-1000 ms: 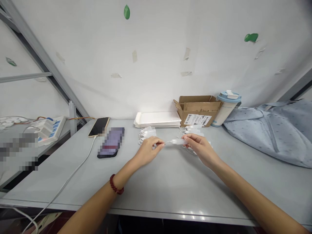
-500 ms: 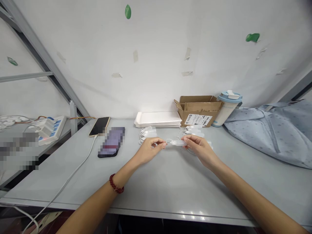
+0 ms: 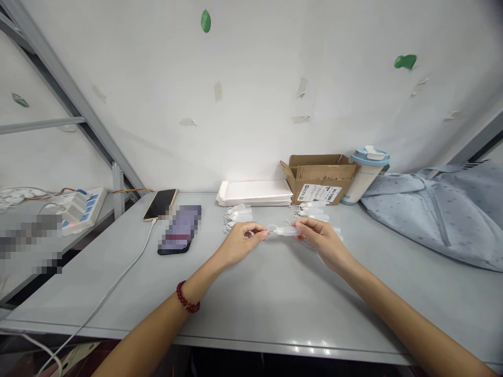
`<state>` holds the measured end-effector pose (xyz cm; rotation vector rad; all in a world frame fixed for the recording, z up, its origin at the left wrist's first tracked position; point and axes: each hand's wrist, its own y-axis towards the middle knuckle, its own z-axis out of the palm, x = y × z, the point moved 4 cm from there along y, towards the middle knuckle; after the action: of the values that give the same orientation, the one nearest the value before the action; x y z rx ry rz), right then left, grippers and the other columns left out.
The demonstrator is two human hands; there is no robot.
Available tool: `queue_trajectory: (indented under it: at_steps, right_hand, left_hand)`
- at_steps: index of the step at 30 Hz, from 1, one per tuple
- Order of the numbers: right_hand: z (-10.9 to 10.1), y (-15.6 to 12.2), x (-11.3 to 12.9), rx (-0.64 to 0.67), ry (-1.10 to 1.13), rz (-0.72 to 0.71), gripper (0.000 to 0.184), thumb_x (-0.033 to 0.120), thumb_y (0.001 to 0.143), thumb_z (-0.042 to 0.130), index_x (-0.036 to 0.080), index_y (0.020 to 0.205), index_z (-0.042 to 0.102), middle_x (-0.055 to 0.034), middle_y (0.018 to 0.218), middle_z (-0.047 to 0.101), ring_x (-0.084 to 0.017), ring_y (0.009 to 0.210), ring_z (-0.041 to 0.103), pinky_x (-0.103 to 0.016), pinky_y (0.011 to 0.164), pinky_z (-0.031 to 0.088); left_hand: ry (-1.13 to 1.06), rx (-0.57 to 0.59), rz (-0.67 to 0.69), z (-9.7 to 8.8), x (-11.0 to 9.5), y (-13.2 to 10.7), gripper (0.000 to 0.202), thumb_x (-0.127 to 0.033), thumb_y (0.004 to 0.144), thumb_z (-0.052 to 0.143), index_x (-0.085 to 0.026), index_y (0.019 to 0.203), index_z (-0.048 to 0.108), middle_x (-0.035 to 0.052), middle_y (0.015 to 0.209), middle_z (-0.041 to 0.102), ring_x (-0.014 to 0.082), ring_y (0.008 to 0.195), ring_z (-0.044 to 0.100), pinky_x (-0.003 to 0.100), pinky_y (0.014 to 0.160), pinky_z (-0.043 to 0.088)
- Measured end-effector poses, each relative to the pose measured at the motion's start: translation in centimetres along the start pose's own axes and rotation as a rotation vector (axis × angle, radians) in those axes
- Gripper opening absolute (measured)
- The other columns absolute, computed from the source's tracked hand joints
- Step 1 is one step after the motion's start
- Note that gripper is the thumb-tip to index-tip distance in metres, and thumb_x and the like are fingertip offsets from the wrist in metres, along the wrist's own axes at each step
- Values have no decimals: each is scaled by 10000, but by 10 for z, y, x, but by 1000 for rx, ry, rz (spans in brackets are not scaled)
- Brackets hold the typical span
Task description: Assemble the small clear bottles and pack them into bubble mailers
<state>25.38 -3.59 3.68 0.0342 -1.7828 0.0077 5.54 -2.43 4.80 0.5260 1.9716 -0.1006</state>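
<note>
A small translucent white tube (image 3: 286,231) lies level between my hands, just above the table. My right hand (image 3: 323,241) pinches its right end between thumb and fingertips. At the tube's narrow left end is a thin white cord loop (image 3: 272,227), and my left hand (image 3: 240,243) has that loop pinched between thumb and forefinger. Behind my left hand rest several similar corded tubes (image 3: 240,212), partly hidden by the fingers. More of these tubes (image 3: 315,209) lie behind my right hand, some covered by it.
Flat white packets (image 3: 255,192) are stacked against the wall, beside an open cardboard box (image 3: 323,175) and a lidded cup (image 3: 363,180). A blue cloth bag (image 3: 432,214) lies at right. To the left are a phone (image 3: 160,204) on a white cable and a dark phone-like object (image 3: 181,230), blurred.
</note>
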Motion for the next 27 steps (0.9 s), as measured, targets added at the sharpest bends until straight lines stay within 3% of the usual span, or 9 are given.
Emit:
queue_trajectory:
  at_steps: [14, 27]
  right_hand:
    - [3, -5, 4, -97, -128, -112, 377, 542, 753, 542, 178, 799, 625, -20, 659, 588, -159, 626, 546, -282, 582, 429]
    - [11, -8, 2, 30, -101, -96, 352, 481, 683, 642, 189, 874, 683, 22, 515, 555, -136, 508, 517, -288, 545, 438]
  left_hand:
    - [189, -108, 93, 4, -3, -5, 172, -225, 809, 517, -177, 711, 650, 25, 749, 658, 154, 762, 576, 240, 629, 410]
    - [149, -87, 67, 5, -6, -7, 168, -210, 791, 511, -185, 697, 649, 19, 733, 644, 156, 742, 568, 226, 552, 394]
